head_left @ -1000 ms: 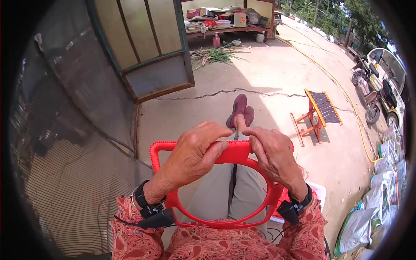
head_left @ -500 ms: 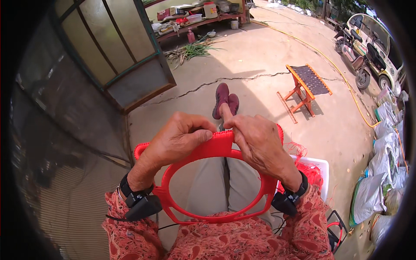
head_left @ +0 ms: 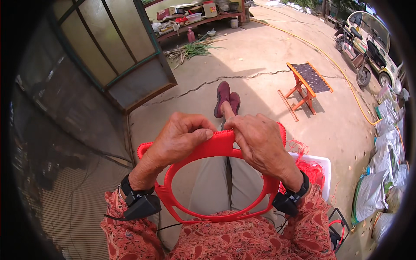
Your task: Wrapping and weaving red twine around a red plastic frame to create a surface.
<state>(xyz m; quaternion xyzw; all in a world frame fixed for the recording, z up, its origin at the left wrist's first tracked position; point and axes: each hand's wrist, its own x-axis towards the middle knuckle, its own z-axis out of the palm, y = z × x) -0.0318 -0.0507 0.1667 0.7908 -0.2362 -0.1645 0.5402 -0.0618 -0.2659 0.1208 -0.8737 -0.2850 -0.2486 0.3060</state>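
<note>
A red plastic-looking frame (head_left: 212, 149) with a large oval opening and a ridged far edge rests over my lap. My left hand (head_left: 180, 138) is closed in a pinch on that far edge, thumb on the near side. Close beside it, my right hand (head_left: 258, 145) grips the same edge with curled fingers. Its fingertips are partly hidden, and whether it also pinches a strand cannot be made out. To the right of my knee, a tangle of red cord (head_left: 310, 170) fills a white bin (head_left: 326, 167), partly behind my right wrist.
A folding stool (head_left: 310, 79) with a dark woven seat stands ahead on the right. Filled sacks (head_left: 368, 195) line the right side, below a parked scooter (head_left: 363, 65). On the left is a framed door (head_left: 138, 82). Cut green stalks (head_left: 190, 50) lie near a cluttered shelf (head_left: 234, 16).
Both hands keep nearly the same hold on the red frame's far edge. The view has shifted very slightly.
</note>
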